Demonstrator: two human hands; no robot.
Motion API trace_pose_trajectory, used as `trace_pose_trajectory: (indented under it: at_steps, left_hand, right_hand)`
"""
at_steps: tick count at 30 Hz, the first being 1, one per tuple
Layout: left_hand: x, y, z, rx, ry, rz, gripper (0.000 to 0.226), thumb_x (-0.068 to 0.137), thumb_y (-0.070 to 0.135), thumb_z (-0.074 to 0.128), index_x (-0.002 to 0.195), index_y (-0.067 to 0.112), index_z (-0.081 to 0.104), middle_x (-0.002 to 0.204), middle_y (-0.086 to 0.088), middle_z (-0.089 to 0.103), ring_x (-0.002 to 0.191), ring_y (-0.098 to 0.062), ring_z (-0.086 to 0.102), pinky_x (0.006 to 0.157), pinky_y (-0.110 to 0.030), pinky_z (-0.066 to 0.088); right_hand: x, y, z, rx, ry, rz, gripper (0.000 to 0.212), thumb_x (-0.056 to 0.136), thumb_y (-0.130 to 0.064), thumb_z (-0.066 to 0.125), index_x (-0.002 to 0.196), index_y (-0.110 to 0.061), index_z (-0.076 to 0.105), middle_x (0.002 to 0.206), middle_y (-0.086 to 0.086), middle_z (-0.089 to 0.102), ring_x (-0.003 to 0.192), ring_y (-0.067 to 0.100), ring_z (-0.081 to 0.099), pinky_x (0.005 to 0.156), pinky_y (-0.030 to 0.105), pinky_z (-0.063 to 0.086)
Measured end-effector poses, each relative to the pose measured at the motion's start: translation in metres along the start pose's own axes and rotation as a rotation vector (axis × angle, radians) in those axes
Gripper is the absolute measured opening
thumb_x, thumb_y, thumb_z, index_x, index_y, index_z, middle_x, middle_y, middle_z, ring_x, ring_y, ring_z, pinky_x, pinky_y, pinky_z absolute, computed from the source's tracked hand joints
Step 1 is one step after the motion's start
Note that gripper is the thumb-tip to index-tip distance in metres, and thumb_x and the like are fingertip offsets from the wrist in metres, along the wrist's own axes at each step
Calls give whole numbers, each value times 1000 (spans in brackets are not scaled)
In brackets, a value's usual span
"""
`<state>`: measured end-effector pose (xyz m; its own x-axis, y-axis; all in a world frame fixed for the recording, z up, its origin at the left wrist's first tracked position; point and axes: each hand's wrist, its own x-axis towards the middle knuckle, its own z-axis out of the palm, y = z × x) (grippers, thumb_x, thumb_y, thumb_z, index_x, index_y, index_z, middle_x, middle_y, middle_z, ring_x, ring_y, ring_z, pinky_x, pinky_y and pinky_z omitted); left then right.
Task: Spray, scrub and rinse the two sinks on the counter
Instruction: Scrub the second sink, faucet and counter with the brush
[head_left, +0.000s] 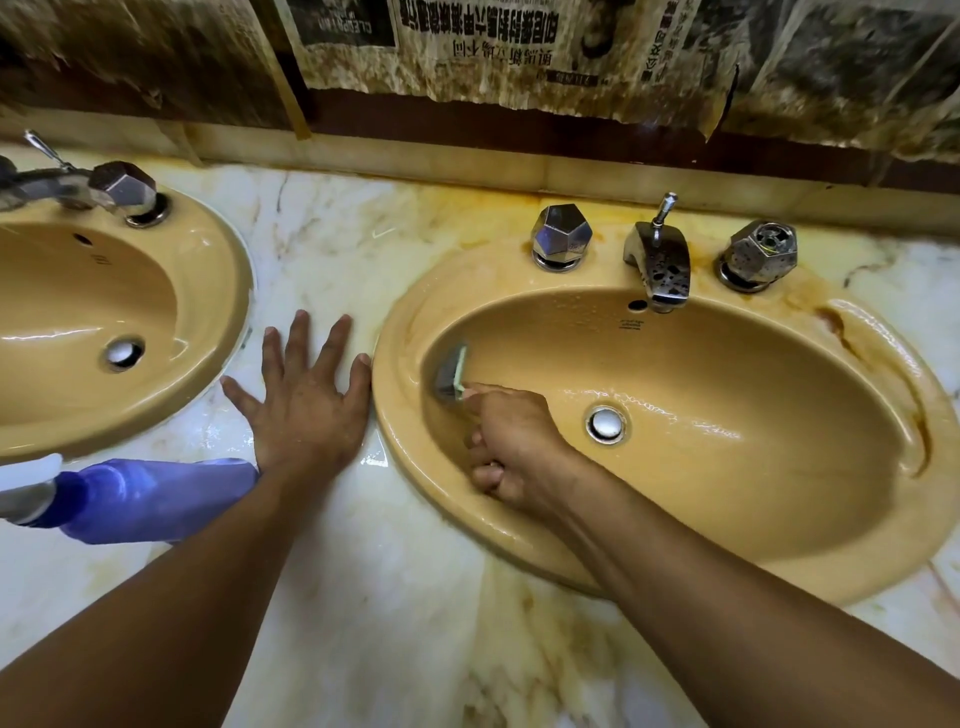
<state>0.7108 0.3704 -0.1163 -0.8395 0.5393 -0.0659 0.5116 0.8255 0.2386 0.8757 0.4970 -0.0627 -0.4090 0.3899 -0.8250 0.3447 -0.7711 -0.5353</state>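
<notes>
Two tan oval sinks are set in a marble counter: the right sink (727, 519) and the left sink (208, 332). My right hand (511, 447) is inside the right basin and grips a small scrub brush (451, 375) whose grey bristles press the basin's left wall. My left hand (306, 400) lies flat on the counter between the sinks, fingers spread and straight. A blue spray bottle (145, 499) lies on its side on the counter, left of my left forearm.
The right sink has a tarnished spout (660, 265) and two faceted knobs (561, 236) (758, 254). Rust stains mark its right rim. Marble counter (374, 597) stretches toward me. Peeling newspaper (493, 47) covers the back wall.
</notes>
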Motion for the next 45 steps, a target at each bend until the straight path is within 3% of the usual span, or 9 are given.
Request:
trace_pose_trajectory:
  at_steps: [7, 13, 15, 17, 21, 26, 32, 38, 45]
  left_hand:
    - [-2, 1, -1, -5, 8, 9, 58, 104, 64, 22, 160, 51, 14, 173, 12, 2, 159, -16, -7, 119, -74, -4]
    - [-1, 1, 0, 4, 1, -1, 56, 104, 63, 22, 159, 53, 13, 172, 13, 2, 159, -15, -8, 119, -73, -3]
    - [-2, 2, 0, 5, 2, 0, 56, 104, 63, 23, 159, 53, 13, 172, 12, 2, 159, -15, -7, 119, -74, -2]
    - [-2, 2, -1, 7, 4, 3, 56, 105, 63, 23, 159, 53, 13, 173, 12, 2, 159, -16, -6, 118, -74, -1]
    - [-2, 2, -2, 4, 5, 9, 56, 105, 63, 23, 159, 52, 12, 173, 11, 3, 159, -17, -6, 118, -74, -1]
    - [-2, 2, -2, 7, 6, 3, 57, 105, 63, 24, 159, 52, 12, 173, 12, 3, 159, -16, -6, 119, -73, -2]
    - [-2, 2, -1, 10, -1, -2, 56, 105, 63, 25, 159, 53, 13, 172, 13, 2, 159, -15, -6, 119, -72, -3]
    - [-1, 1, -1, 5, 3, 1, 56, 104, 64, 23, 159, 53, 15, 172, 13, 3, 159, -15, -6, 119, -73, -3]
    - [-2, 0, -1, -4, 10, 12, 57, 103, 65, 22, 158, 53, 14, 172, 12, 5, 159, -16, -4, 118, -74, -1]
  right_hand:
    - [-1, -13, -6, 44, 71, -93, 29, 103, -10, 41, 95, -20, 67, 61, 0, 33, 36, 8, 22, 42, 11, 17]
    - [-13, -18, -66, -685, -376, 40, 25, 104, -27, 55, 115, -37, 76, 57, -4, 33, 43, 10, 22, 42, 14, 18]
    - [-2, -28, -97, -1042, -290, -5, 28, 104, -22, 55, 119, -33, 76, 60, -1, 48, 43, 14, 36, 39, 19, 29]
    - [13, -16, -113, -1431, -85, -191, 33, 103, -23, 52, 127, -30, 73, 101, 8, 71, 79, 25, 66, 63, 32, 55]
    - [40, 21, -130, -1320, 233, -349, 38, 103, -33, 50, 138, -40, 63, 140, 8, 58, 126, 33, 56, 97, 38, 48]
    - [55, -4, -139, -1086, 620, -630, 41, 100, -35, 53, 141, -36, 61, 114, 10, 69, 98, 36, 65, 80, 38, 55]
    - [67, -9, -152, -1412, 340, -460, 39, 101, -37, 52, 139, -41, 61, 126, 10, 67, 99, 30, 64, 73, 32, 49]
    - [67, -12, -171, -1402, 671, -934, 47, 104, -35, 50, 151, -34, 50, 93, 10, 58, 67, 34, 57, 58, 34, 41]
    - [72, -36, -192, -1889, 437, -645, 47, 107, -41, 40, 154, -46, 37, 113, 3, 60, 93, 30, 65, 62, 32, 39]
